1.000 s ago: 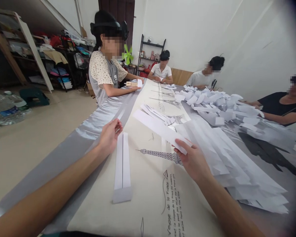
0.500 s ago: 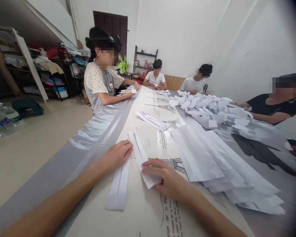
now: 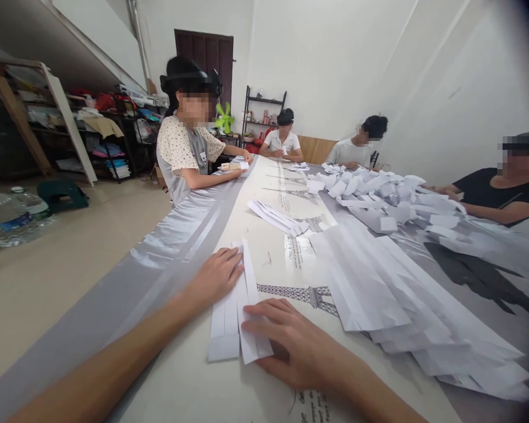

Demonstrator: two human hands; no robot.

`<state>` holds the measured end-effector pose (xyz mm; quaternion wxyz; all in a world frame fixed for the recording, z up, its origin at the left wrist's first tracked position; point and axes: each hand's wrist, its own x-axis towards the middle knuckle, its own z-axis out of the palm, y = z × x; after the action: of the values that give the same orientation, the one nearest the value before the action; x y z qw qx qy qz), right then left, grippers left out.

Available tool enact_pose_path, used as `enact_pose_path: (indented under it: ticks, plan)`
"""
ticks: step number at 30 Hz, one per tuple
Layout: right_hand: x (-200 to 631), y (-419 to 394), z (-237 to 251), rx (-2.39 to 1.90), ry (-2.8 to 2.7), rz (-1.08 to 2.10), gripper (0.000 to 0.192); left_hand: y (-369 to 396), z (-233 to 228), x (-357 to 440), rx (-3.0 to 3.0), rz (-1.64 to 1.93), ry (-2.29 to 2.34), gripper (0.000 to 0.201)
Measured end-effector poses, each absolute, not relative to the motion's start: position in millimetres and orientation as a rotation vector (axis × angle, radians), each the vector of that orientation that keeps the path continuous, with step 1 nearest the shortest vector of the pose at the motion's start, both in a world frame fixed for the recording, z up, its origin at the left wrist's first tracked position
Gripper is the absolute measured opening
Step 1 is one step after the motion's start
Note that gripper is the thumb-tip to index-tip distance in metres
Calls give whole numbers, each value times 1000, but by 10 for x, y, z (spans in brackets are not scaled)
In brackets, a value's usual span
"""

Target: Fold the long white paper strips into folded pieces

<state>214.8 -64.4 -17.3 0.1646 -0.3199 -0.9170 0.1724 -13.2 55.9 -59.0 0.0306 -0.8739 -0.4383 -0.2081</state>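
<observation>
In the head view, two long white folded paper strips lie side by side before me, their edges touching or overlapping. My left hand [image 3: 223, 273] is closed over the upper part of the left paper strip [image 3: 224, 343], fingers together; its thumb is hidden. My right hand [image 3: 286, 335] grips the lower part of the right paper strip [image 3: 249, 288], fingers on top and thumb near its bottom edge. Farther up the table lie several more folded strips [image 3: 275, 217], loosely fanned. To the right of my right hand spreads a stack of flat white paper sheets [image 3: 365, 282].
A cream cloth [image 3: 194, 388] printed with towers covers the table's middle, over a grey satin cloth [image 3: 158, 252]. A heap of folded white papers [image 3: 379, 191] sits at the far right. Several people sit around the table. A green stool [image 3: 62, 195] and bottles [image 3: 15, 217] stand on the floor at left.
The right paper strip has moved left against the left one, closing the gap between them. My right hand has moved slightly left with it. The whole view has shifted a little.
</observation>
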Motion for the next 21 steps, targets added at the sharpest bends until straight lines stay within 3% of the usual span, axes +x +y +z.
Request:
enact_pose_path:
  ticks: [21]
  plan:
    - [2149, -623, -239, -489, -2574, 309, 14, 499, -425, -116, -2755, -619, -1285, 36]
